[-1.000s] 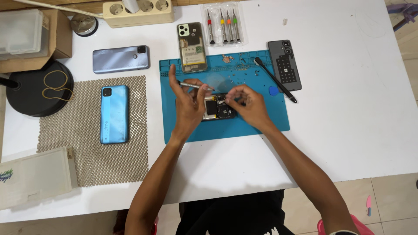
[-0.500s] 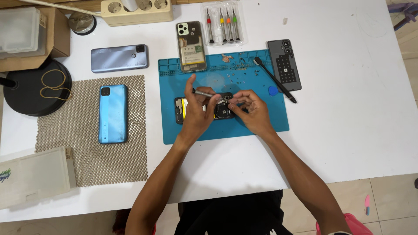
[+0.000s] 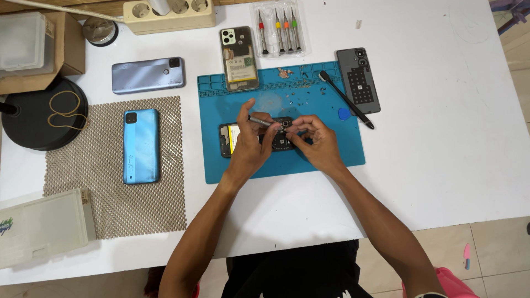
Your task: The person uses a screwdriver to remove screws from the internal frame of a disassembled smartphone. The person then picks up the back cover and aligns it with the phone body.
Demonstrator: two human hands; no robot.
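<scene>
Two hands meet over the middle of the blue work mat (image 3: 331, 149), just above the centre of the frame. Under them lies an opened phone (image 3: 237, 139), flat on the mat, its left end with a yellow patch showing past the left hand's fingers while the rest is hidden beneath both hands. The left hand (image 3: 251, 146) pinches a slim grey screwdriver (image 3: 260, 120) between thumb and fingers, its shaft slanting down to the right toward the phone's middle. The right hand (image 3: 317, 144) has its fingertips pressed together at the tool's tip, right over the phone; whether they grip a small part I cannot tell.

At the mat's upper edge rests a second opened phone (image 3: 239, 59) with its back off, and loose bits are scattered on the mat beside it. A black stylus-like tool (image 3: 346, 100) lies aslant on the mat's upper right, next to a dark back cover (image 3: 359, 80) on the white table (image 3: 441, 138). At upper centre sits a clear case of coloured screwdrivers (image 3: 277, 28). On the left, a light blue phone (image 3: 141, 145) lies on a mesh pad (image 3: 110, 187).
</scene>
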